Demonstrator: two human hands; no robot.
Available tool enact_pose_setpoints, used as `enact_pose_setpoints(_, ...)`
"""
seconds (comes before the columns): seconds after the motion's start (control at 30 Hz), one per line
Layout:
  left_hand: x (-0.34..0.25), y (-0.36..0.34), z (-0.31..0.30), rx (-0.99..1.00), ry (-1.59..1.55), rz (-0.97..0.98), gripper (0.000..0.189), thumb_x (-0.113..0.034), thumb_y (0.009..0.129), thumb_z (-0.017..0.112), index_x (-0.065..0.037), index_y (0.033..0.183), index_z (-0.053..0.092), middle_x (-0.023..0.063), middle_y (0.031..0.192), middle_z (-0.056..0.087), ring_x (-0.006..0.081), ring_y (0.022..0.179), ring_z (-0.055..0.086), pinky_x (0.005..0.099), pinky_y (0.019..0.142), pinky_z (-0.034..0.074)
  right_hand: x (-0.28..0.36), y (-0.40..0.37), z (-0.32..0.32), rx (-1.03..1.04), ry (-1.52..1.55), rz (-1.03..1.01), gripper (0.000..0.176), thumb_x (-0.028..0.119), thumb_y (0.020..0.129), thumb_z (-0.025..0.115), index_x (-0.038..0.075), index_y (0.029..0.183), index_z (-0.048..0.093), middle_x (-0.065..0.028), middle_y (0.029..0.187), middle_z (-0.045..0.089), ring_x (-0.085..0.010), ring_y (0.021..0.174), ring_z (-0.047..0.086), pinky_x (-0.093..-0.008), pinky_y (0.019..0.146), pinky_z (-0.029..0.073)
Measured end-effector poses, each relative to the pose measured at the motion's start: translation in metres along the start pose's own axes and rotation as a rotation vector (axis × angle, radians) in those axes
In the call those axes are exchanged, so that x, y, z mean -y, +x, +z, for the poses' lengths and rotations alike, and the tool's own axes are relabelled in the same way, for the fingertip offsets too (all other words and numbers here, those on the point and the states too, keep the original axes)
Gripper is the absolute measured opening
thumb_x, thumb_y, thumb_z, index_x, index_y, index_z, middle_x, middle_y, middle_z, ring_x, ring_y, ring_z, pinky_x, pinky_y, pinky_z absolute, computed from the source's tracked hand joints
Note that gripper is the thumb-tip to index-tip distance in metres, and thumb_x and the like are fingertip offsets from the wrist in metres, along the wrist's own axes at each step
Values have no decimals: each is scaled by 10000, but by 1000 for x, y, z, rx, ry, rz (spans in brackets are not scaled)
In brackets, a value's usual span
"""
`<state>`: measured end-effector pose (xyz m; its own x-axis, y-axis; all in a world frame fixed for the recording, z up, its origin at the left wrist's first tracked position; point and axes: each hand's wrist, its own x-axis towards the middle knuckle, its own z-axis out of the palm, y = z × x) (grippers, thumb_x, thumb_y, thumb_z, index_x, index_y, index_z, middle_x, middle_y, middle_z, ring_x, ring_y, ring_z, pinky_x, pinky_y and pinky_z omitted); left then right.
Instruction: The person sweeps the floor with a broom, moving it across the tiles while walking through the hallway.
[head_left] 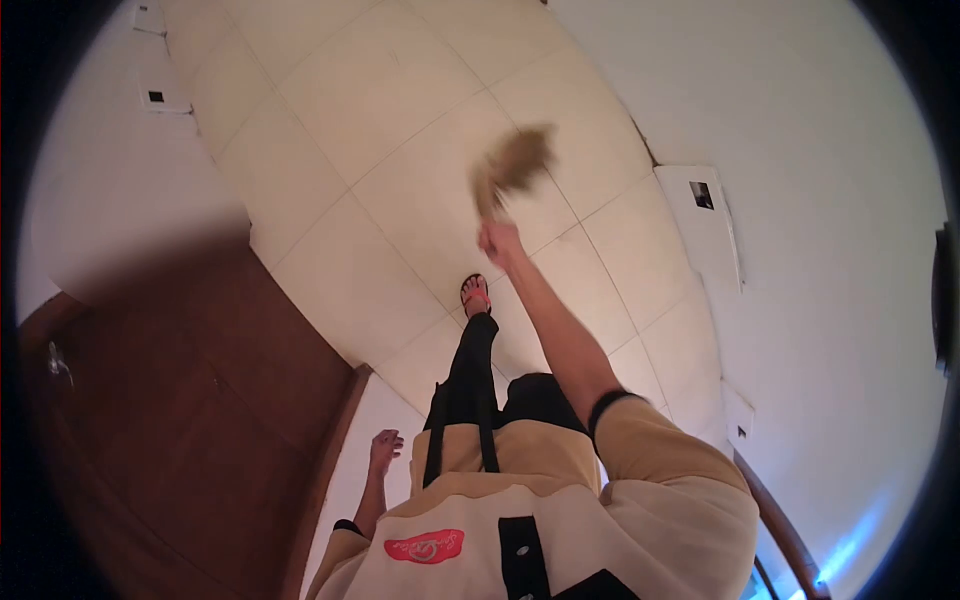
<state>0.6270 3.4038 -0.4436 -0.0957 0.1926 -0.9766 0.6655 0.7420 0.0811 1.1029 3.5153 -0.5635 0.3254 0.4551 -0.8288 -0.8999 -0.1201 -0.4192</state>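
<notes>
right hand [498, 245] is wrapped round the end of some blurry brown brush [518, 163], bushy bit just past the fist, over the floor [420, 60], nearer its right edge. left hand [386, 448] dangles, fingers loosely bent.

A brown door [200, 370] — shiny handle [57, 360] on it — stands opposite a white wall [820, 150].

The brown thing [515, 165] in the right fingers [487, 238] is too blurred to be identified. Lettering [440, 544] on the red patch [396, 549] cannot be read. At the right edge, a dark object [943, 300] is cut off.
</notes>
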Motion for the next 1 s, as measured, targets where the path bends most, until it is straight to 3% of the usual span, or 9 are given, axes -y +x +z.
enact_pose_setpoints(0.07,8,-8,1,-24,-35,-20,237,-274,802,467,-68,906,521,60,761,576,136,669,538,288,558,436,46,50,33,260,-63,180,112,59,766,452,44,657,429,-14,526,394,-75,409,333,-190,352,256)
enact_pose_setpoints(0.13,12,-8,-7,-47,-72,-13,225,-266,802,465,-69,897,521,55,754,576,132,663,538,286,549,437,91,34,53,246,-250,-32,63,58,749,495,19,795,476,-30,646,469,-72,417,370,-207,342,306)
enact_pose_setpoints(0.27,14,-12,-2,-43,-97,-16,228,-263,794,468,-60,887,518,59,731,570,135,641,536,284,532,439,143,-53,-16,110,-921,-454,355,141,745,544,-32,1051,496,-34,647,524,-70,409,428,-218,358,353)
enact_pose_setpoints(0.47,-14,-5,22,20,-224,16,219,-259,793,469,-63,877,518,53,719,564,139,633,537,279,526,438,184,-267,-156,-279,-1032,-112,288,126,802,467,20,1069,488,-7,585,452,-59,346,393,-196,301,318)
enact_pose_setpoints(0.57,-42,-8,40,15,-257,22,245,-270,792,475,-61,911,517,63,739,561,147,653,540,272,530,439,191,-300,-181,-427,-929,64,163,127,793,462,-19,824,525,-26,525,438,-87,331,387,-214,294,301)
enact_pose_setpoints(0.67,-72,-15,59,-34,-301,42,274,-275,793,471,-48,941,513,75,776,564,157,681,545,274,539,443,191,-228,-240,-442,-769,115,189,93,764,454,-1,601,469,-47,456,411,-128,327,384,-240,299,283)
enact_pose_setpoints(0.77,-103,-22,74,-122,-396,28,274,-276,792,470,-45,933,511,73,779,566,155,674,548,273,541,444,212,-31,-285,-400,-462,61,227,74,750,448,51,526,415,-54,431,381,-147,335,360,-268,314,280)
enact_pose_setpoints(0.93,-143,-58,97,-167,-385,-84,253,-261,794,463,-49,924,510,72,771,565,148,668,548,269,538,442,279,167,3,-121,-465,-112,221,5,714,473,72,512,412,-53,442,404,-144,340,358,-283,320,248)
enact_pose_setpoints(1.0,-165,-64,117,-161,-362,-107,251,-260,794,463,-49,922,510,72,770,565,148,668,546,272,538,442,320,211,83,8,-780,-68,144,58,729,475,17,591,482,-33,466,408,-125,340,355,-268,325,267)
